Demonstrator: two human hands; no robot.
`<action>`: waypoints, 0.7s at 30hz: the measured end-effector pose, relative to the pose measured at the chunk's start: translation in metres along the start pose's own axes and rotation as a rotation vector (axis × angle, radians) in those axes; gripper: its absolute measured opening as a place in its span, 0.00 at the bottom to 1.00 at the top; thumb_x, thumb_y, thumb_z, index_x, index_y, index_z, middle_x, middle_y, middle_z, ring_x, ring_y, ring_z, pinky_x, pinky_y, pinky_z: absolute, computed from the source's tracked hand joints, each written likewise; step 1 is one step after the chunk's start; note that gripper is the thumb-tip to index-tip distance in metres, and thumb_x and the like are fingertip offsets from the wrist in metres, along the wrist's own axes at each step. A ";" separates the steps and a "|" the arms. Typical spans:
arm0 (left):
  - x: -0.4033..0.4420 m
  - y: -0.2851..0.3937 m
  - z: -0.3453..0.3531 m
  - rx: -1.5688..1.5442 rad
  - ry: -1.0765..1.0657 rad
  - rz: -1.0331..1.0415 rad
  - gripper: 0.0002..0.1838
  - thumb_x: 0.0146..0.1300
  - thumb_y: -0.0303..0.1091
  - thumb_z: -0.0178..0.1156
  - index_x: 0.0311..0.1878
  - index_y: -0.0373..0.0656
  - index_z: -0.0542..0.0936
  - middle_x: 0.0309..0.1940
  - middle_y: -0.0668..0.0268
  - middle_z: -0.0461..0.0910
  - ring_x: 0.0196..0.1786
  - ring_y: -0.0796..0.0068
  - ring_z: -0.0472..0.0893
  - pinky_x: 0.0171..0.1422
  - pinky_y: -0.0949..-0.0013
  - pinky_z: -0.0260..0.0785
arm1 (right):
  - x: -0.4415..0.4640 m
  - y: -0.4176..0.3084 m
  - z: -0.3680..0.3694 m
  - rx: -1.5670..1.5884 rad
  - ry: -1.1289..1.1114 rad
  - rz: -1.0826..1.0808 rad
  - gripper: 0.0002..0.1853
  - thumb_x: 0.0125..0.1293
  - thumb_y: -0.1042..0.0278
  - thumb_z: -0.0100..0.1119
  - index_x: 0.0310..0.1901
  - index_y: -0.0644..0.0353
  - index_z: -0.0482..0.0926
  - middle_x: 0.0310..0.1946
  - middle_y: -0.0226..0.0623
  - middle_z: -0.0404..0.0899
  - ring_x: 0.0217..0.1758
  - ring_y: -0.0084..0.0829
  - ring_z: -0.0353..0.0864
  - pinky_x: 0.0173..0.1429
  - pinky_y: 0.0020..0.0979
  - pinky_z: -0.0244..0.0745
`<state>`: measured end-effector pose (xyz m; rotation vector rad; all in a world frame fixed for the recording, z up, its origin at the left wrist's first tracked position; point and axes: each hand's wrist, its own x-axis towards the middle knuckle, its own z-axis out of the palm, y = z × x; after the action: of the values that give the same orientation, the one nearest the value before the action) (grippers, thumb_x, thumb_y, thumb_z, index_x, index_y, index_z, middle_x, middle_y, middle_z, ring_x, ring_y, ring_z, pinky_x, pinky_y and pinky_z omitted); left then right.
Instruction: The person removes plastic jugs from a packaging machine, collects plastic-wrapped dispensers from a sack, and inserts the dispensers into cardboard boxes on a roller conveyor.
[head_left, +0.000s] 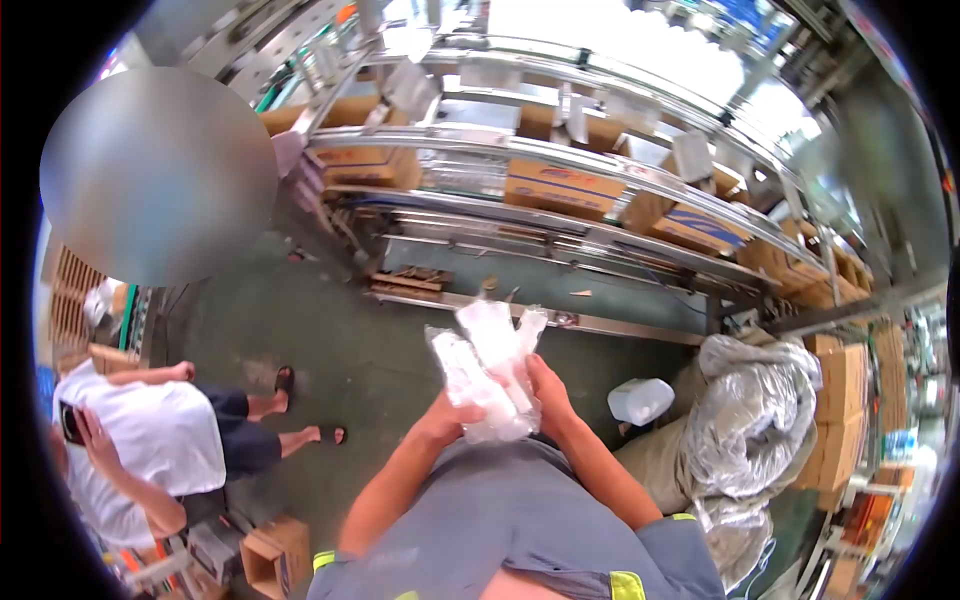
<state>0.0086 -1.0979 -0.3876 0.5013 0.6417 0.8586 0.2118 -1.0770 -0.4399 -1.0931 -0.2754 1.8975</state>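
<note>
In front of my belly I hold a bundle of clear plastic packets with white contents (492, 365); what is inside cannot be made out. My left hand (452, 414) grips its lower left side, the fingers partly hidden behind the plastic. On the other side my right hand (546, 388) is closed around the right edge, thumb toward the front. The packets fan out upward above both hands, their tops loose and crinkled.
A conveyor frame (560, 150) with cardboard boxes (563, 187) runs across ahead. A person in a white shirt (150, 430) stands left, holding a phone. To the right are a plastic jug (641, 401), a plastic-wrapped roll (750, 420) and stacked cartons (842, 400).
</note>
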 end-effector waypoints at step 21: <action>-0.116 -0.181 -0.125 0.429 1.576 -0.126 0.32 0.50 0.32 0.74 0.61 0.34 0.77 0.52 0.59 0.83 0.52 0.63 0.82 0.59 0.60 0.74 | 0.520 -0.293 -0.112 -0.925 0.550 -0.930 0.25 0.68 0.53 0.62 0.55 0.67 0.74 0.53 0.50 0.78 0.57 0.45 0.77 0.64 0.41 0.69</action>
<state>-0.0391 -1.2757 -0.5554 0.0489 2.3007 0.8832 0.3674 -0.5242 -0.6393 -1.6193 -1.1694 0.5546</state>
